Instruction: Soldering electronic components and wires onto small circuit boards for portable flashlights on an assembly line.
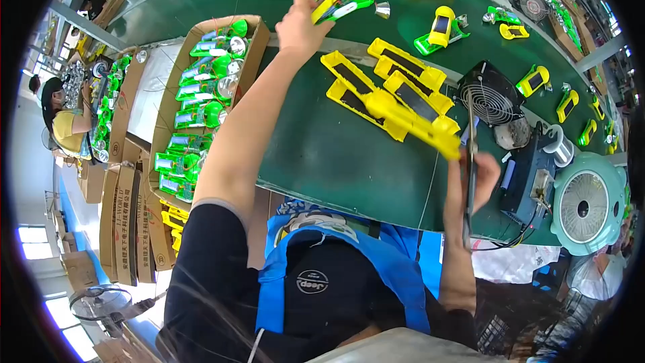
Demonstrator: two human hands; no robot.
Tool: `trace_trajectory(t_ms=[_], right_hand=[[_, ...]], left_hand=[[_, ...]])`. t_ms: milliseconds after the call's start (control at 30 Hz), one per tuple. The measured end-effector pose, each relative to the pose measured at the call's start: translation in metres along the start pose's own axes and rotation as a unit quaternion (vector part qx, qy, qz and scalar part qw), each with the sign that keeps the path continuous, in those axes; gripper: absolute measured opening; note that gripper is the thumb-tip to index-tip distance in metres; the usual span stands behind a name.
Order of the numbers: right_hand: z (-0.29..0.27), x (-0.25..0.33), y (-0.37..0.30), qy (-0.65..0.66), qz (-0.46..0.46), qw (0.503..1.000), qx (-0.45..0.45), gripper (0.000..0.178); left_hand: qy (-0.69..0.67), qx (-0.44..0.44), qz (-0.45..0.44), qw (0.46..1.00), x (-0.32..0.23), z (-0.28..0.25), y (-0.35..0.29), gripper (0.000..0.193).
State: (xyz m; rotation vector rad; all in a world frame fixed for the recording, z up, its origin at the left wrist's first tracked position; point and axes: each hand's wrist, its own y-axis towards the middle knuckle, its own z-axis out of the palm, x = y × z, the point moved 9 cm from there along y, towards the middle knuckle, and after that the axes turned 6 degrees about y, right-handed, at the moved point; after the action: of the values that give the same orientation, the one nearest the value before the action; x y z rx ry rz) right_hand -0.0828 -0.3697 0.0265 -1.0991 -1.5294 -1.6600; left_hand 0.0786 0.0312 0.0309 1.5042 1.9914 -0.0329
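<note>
**Yellow-and-green lamp (341,4) in the left hand (302,27), blurred yellow cover (420,128) at the right hand (484,178)**

At the far left, one co-worker (67,121) in a yellow top was beside more green pieces. Next came one open carton (254,64), which held at least seven green lamp halves (195,119) with shiny round reflectors.

The left hand was raised over the far side of the green bench (336,175), its fingers closed around the one lamp. This had a long yellow upper shell, tilted up to the right, above a green half with a pale cylinder inside; one silver cup (382,10) showed just past its right end. Across the far green strip (383,27), at least eight similar lamps (441,27) lay scattered on both sides of the hand.

On the bench to the right lay a heap of at least four yellow covers (347,74) with dark panels. The blurred cover slanted over them, its lower end at the right hand. A thin dark bar (469,191) partly hid that hand; whether its fingers gripped the cover could not be told.

Farther right were one square black fan (494,97), one blue cylinder (508,173), one dark box-shaped device (531,181), one wire spool (559,146) and one mint-green fan (583,207).
</note>
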Motion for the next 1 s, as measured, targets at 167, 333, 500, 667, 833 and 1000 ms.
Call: trace_trajectory(t_ms=[167,333,500,667,833,1000], right_hand=[[-0.004,-0.005,-0.062,0.002,0.025,1.000,0.006,0.041],[0.009,-0.014,-0.069,0.001,-0.029,0.998,0.062,0.044],[0.025,0.027,-0.063,-0.055,-0.176,0.973,0.142,0.026],[0.086,0.029,-0.070,0.031,-0.158,0.950,0.266,0.032],[0.117,-0.006,-0.063,0.008,-0.063,0.951,0.302,0.033],[0.126,0.024,-0.045,0.083,-0.105,0.943,0.306,0.035]], left_hand=[[0.118,0.045,-0.075,0.989,0.016,0.054,0.042,0.062],[0.073,-0.032,0.090,0.993,-0.040,-0.010,-0.007,0.051],[0.188,0.054,0.072,0.978,0.005,-0.172,-0.089,0.013],[0.347,0.240,-0.009,0.907,0.173,-0.262,-0.183,0.021],[0.254,0.272,0.067,0.926,0.177,-0.239,-0.223,0.044],[0.123,0.256,0.032,0.958,0.194,-0.248,-0.222,0.038]])
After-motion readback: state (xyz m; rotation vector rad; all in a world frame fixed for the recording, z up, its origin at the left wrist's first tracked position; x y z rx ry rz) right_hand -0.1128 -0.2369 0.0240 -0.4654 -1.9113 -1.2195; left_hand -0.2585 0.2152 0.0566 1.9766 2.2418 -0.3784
